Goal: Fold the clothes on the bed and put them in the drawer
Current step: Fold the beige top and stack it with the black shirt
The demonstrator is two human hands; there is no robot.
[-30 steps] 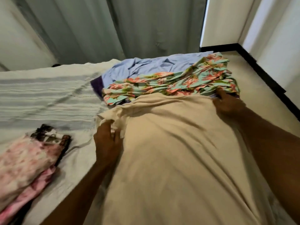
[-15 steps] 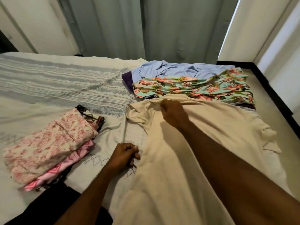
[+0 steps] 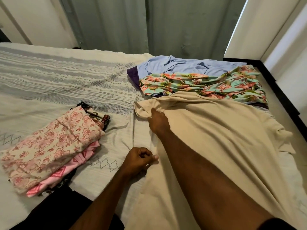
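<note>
Nearest the front edge of the bed, the left hand is pinching the left edge of the beige garment, fingers curled around the cloth. A bit further in, the right hand is reaching across and gripping the bunched-up sleeve at the garment's far left corner.

To do this fold well, I'd say keep the near edge pinned and taut while bringing the sleeve inward in one go, then smooth the creases flat before the next fold. This fabric looks soft and is already wrinkling near the bed's right edge.

A folded pile is sitting toward the left, and the floral piece and blue piece are waiting at the far right corner. No drawer in sight. No labels or writing I can read anywhere.
</note>
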